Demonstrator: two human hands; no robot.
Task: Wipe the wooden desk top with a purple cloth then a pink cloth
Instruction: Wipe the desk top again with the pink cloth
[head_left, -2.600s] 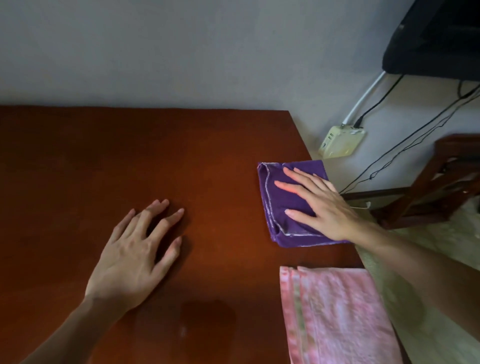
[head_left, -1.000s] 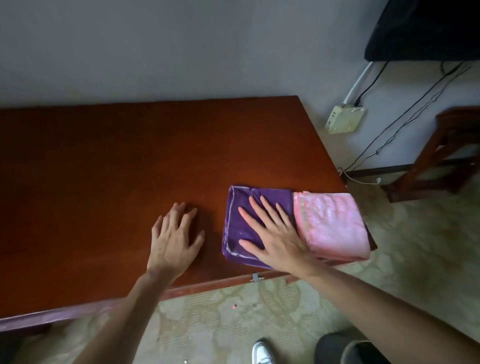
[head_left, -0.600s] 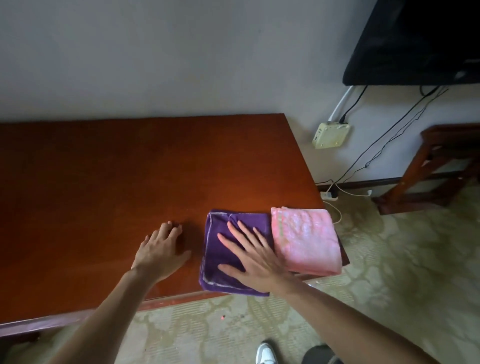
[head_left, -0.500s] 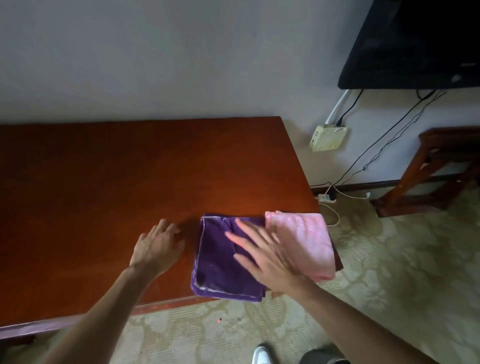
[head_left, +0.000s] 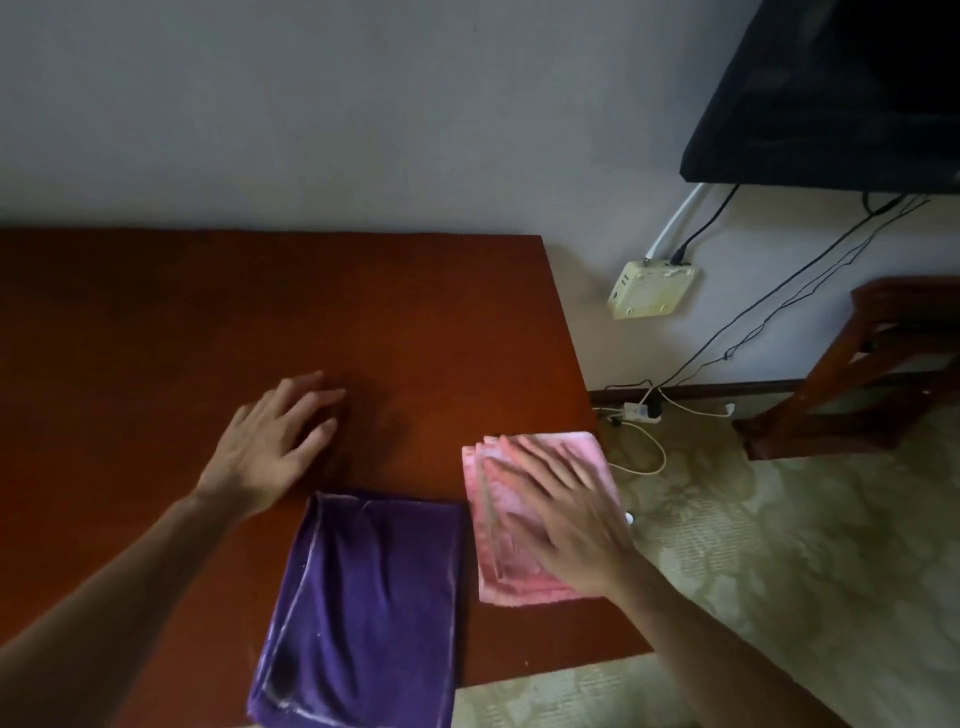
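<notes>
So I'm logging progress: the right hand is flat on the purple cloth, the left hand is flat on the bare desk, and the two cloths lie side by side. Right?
Not quite. The head view shows the right hand flat on the pink cloth, not the purple cloth, which lies untouched. The left hand is on the bare desk, and the cloths do lie side by side.

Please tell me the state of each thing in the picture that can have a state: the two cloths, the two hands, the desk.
Purple cloth: folded, lying flat at the near desk edge, untouched.
Pink cloth: folded, lying flat at the right desk edge, under the right hand.
Right hand: open, palm down on the pink cloth, blurred.
Left hand: open, fingers spread, on the bare desk.
Desk: bare apart from the cloths and hands.
</notes>
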